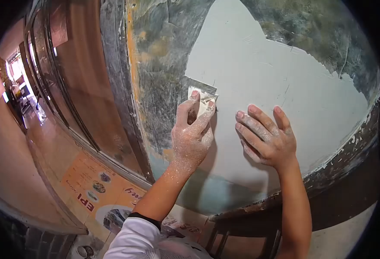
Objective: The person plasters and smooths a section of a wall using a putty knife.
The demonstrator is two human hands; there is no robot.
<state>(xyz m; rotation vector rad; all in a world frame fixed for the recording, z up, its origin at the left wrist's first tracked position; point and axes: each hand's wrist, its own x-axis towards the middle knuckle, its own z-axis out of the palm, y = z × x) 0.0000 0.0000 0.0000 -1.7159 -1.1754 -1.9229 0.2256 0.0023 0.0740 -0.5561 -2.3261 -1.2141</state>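
Spreading filler: left hand (pixel 192 136) grips the scraper (pixel 201 94) against the wall (pixel 263 64); right hand (pixel 267 140), empty and half curled, braces beside it. Next stroke likely needs even pressure.

Both arms reach up and away from the body. The left hand (pixel 192 138), dusted white up to the wrist, shows its back, index and middle fingers (pixel 205 118) stretched far and spread apart. The left forearm (pixel 162 194) is bare. The right hand (pixel 267 140), just right of it, lies palm-away with its fingers loosely bent, above a bare right forearm (pixel 295 207).
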